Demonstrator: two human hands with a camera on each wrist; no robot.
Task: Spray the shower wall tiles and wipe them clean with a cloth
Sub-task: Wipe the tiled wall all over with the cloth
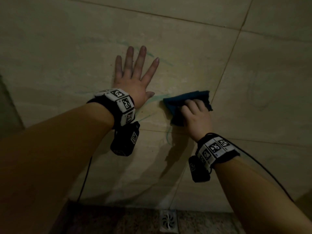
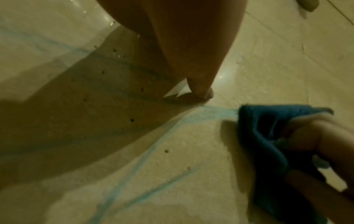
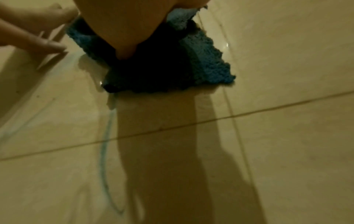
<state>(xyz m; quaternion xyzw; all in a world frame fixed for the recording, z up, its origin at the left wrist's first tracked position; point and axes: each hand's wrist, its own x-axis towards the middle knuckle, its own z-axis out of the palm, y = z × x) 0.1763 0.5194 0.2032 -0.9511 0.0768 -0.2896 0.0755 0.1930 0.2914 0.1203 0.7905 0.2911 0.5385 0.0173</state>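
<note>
Wall tiles (image 1: 194, 48): right hand (image 1: 197, 117) presses blue cloth (image 1: 182, 100) on them.

left hand (image 1: 133, 80) splayed flat, right hand (image 1: 196, 115) gripping

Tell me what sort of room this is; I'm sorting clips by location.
Most likely a shower or bathroom: glossy wet wall tiles, a floor drain at the wall's foot, and a right hand wiping with a blue cloth.
</note>
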